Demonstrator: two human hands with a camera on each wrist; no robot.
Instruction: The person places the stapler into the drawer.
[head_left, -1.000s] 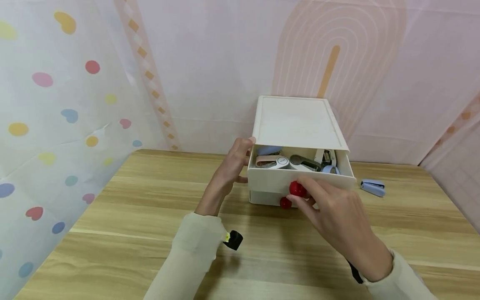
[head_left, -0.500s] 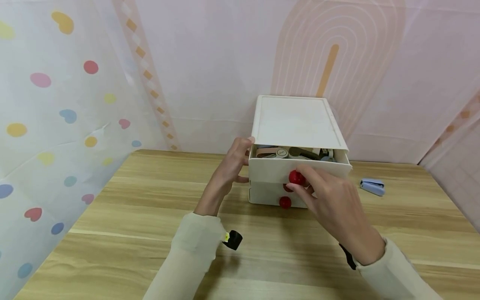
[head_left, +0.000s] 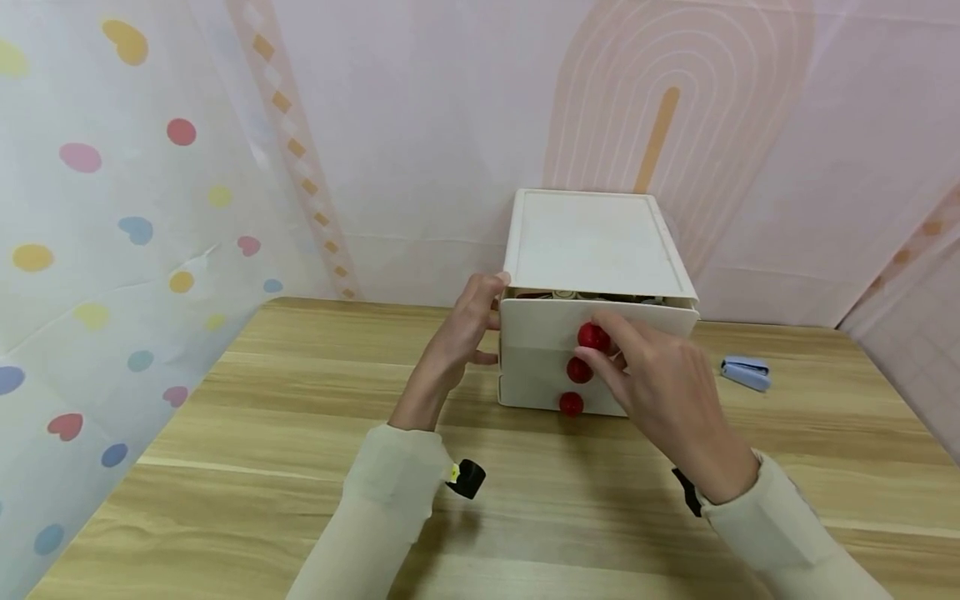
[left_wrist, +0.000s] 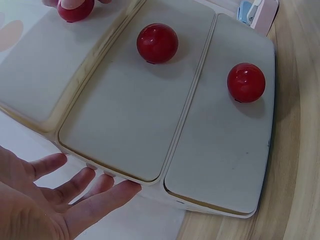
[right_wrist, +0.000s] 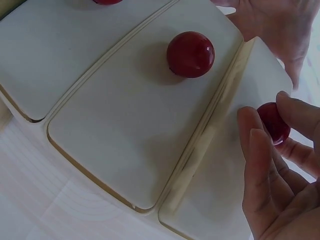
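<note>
- At the far middle of the wooden table [head_left: 247, 400], against the pink backdrop [head_left: 420, 125]: one white three-drawer cabinet [head_left: 592, 242], flat top, each drawer front fitted with a red ball knob.
- Top drawer [head_left: 540, 327]: nearly closed, with a narrow slit left under the cabinet top; small items show through the slit but cannot be identified.
- Top knob [head_left: 592, 336]: pinched between thumb and fingertips of the right hand [head_left: 663, 392], which comes in from 5 o'clock; in the right wrist view the fingers [right_wrist: 260, 150] curl round the knob [right_wrist: 274, 122].
- Middle knob [head_left: 578, 370]: directly below the top knob, just beside the right hand's thumb; contact cannot be told. Middle drawer closed.
- Bottom knob [head_left: 571, 404]: at 6 o'clock of the middle knob, free of both hands. Bottom drawer closed.
- Left hand [head_left: 461, 333]: at 9 o'clock of the cabinet, fingers straight and relaxed, fingertips resting against the cabinet's left side by the top drawer's corner; the left wrist view shows the fingers [left_wrist: 95, 192] spread along the cabinet edge, gripping nothing.
- Blue stapler [head_left: 745, 374]: lying on the table at 3 o'clock of the cabinet, well apart from both hands.
- Wall curtain [head_left: 112, 208] with coloured hearts and dots: at 9 o'clock, bordering the table.
- Cream sleeves on both forearms; a black wrist-worn device [head_left: 468, 478] below the left sleeve.
</note>
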